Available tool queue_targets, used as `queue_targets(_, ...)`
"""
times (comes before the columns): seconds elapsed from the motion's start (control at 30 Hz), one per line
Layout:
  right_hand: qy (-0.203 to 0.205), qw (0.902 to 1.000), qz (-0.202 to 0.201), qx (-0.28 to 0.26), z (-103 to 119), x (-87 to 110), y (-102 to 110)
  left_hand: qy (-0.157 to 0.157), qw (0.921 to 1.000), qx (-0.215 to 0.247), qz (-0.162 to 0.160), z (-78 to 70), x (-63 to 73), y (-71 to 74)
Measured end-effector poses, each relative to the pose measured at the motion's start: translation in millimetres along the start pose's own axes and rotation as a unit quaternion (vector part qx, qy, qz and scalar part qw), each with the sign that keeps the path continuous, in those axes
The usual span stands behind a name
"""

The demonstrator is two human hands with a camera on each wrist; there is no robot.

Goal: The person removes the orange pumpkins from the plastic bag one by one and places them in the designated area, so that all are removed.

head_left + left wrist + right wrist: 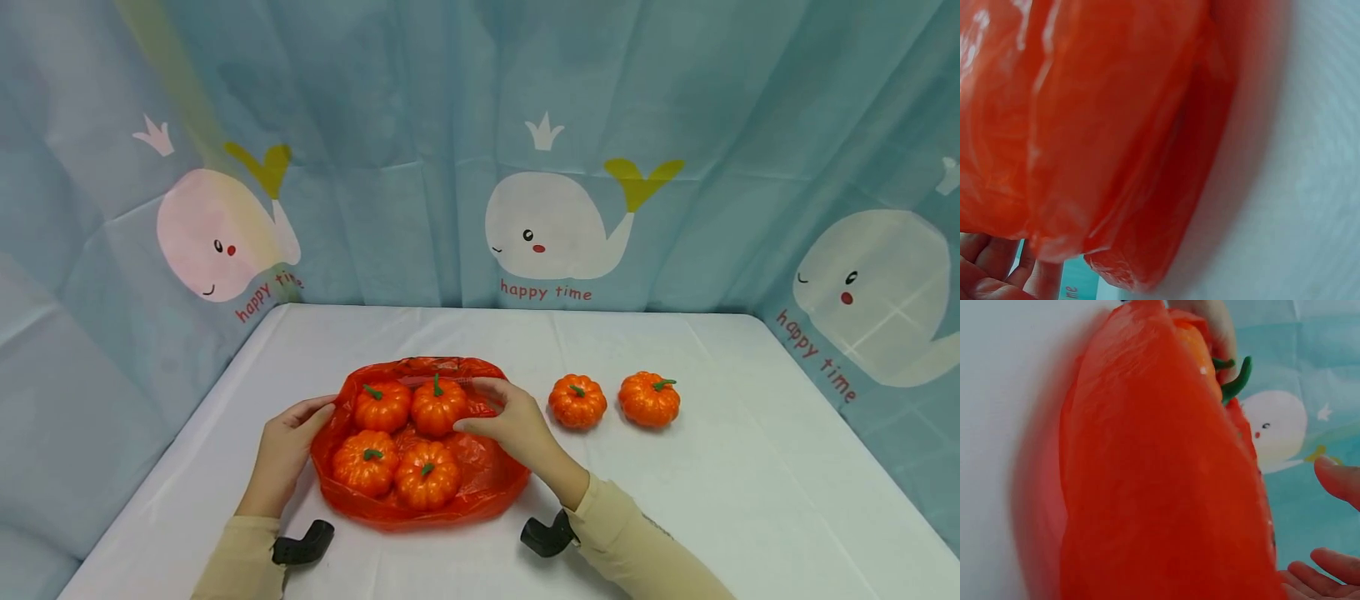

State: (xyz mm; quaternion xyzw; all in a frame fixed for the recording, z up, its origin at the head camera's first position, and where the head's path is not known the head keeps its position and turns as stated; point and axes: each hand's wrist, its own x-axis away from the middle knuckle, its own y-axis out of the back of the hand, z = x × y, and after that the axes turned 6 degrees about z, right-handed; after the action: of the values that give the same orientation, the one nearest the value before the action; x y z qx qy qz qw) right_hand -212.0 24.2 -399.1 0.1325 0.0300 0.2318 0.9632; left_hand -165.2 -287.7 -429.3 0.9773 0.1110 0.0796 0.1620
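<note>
A red plastic bag (480, 475) lies on the table with its mouth spread wide. Several small orange pumpkins with green stems sit inside, among them a back right pumpkin (438, 406) and a front left pumpkin (365, 463). My left hand (281, 450) pinches the bag's left rim between thumb and fingers; in the left wrist view its fingers (997, 256) show at the bag's edge. Over the right side of the mouth is my right hand (517, 421), thumb and fingers spread apart beside the back right pumpkin. The right wrist view shows the same thumb and fingers apart.
To the right of the bag, two more pumpkins stand on the white table (750, 500): a nearer one (577, 402) and a farther one (649, 399). A blue curtain (420, 233) with whale prints hangs behind the table and along its sides.
</note>
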Motion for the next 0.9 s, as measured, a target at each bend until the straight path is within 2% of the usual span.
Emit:
queue_targets(0.5,-0.031,0.9956,-0.019,0.086,-7.4,-19.3,-18.8,-0.002,0.9999,0.014,-0.002,1.8,-0.7,-0.9)
queue_targets(0.9,-0.045,0.995,-0.018,0.087,-14.5,-34.4,-26.4,-0.002,1.0,0.0,-0.002,1.0,0.0,-1.2)
